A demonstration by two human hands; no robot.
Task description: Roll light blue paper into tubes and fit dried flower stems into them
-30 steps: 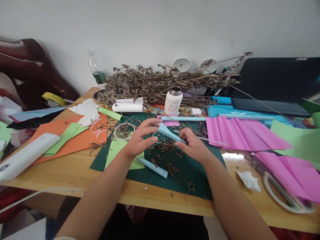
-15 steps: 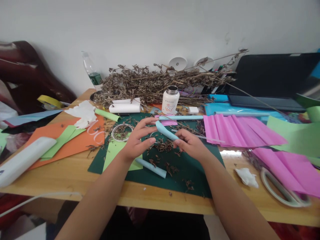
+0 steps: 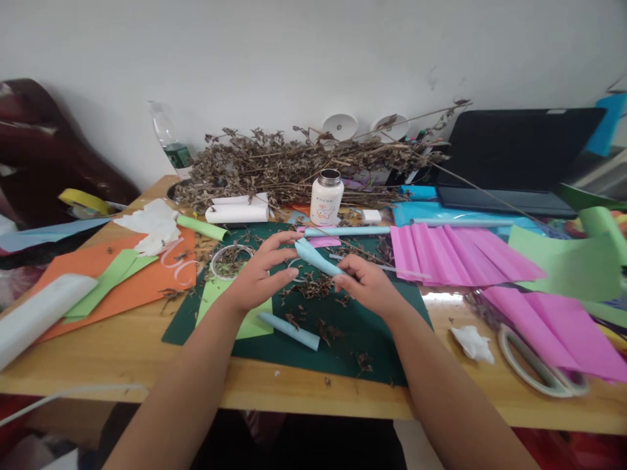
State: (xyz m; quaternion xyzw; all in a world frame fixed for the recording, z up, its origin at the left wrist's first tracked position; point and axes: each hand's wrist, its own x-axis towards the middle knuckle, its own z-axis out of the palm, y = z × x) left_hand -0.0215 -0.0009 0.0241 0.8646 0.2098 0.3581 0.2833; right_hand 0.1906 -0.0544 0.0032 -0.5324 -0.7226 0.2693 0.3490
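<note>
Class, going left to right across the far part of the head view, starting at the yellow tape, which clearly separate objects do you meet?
Yellow tape, plastic bottle, white roll, flask, white block, laptop.

The left hand and right hand I work through are bare, with slim fingers, and both forearms are uncovered as far as my view shows them. Low in the frame, between the forearms, I make out plain black clothing, too dark for me to tell its cut or any seams.
</note>
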